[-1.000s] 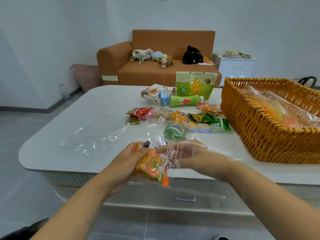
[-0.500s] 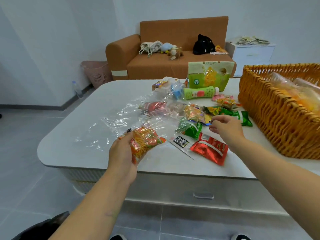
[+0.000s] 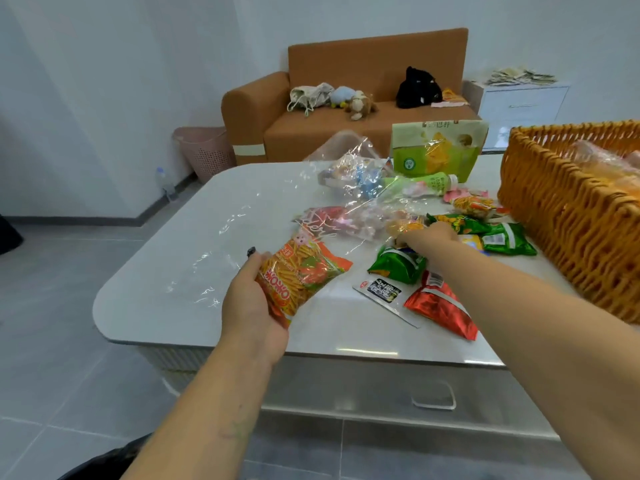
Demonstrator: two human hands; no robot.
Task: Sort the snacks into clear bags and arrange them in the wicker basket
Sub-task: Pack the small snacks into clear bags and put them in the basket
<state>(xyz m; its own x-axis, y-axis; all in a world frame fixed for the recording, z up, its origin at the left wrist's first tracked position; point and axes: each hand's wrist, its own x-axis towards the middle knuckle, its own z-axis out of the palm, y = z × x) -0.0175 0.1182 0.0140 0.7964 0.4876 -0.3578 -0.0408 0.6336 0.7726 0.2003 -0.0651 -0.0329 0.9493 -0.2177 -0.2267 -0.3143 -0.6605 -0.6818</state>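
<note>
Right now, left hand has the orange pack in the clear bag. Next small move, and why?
Probably close the right hand on a loose snack from the pile and bring it to the clear bag. The left hand grips the bag with the orange snack pack inside; the right is already over the pile.

"OKOKO" on orange snack packet

My left grip holds an orange snack pack inside a clear bag over the table; my right grip reaches among loose snacks beside the wicker basket.
</note>
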